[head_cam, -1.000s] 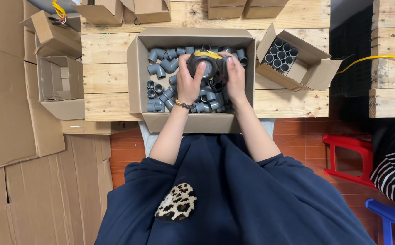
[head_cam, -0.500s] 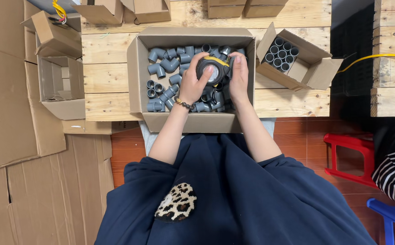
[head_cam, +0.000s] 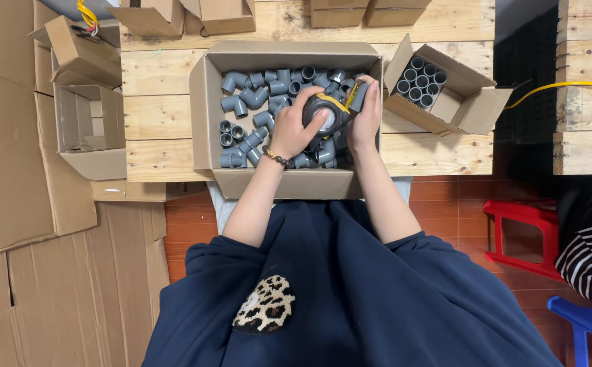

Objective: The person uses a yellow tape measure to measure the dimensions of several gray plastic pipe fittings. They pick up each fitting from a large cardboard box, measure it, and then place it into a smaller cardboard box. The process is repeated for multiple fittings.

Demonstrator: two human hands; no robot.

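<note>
Inside the open cardboard box (head_cam: 209, 102) on the wooden counter (head_cam: 160, 115), both hands work over a heap of grey pipe fittings (head_cam: 248, 98). The left hand (head_cam: 294, 126) has its grip wrapped around a black, round tape dispenser (head_cam: 326, 114) with a yellow strip across it, thumb pressed on its face. The right hand (head_cam: 364, 115) closes its grip on the dispenser's far side, fingers up near the yellow strip and close to the box's right wall. The dispenser sits just above the fittings in the right half of the box; the left half lies open, with fittings showing down to the near wall. Just right of the box stands a smaller carton (head_cam: 469, 109) with grey tubes (head_cam: 418, 81) set upright in it, its flap near the right hand. To the left, an empty carton (head_cam: 92, 129) lies on its side at the counter's edge. A red stool (head_cam: 523, 234) stands on the tiled floor, well apart.
</note>
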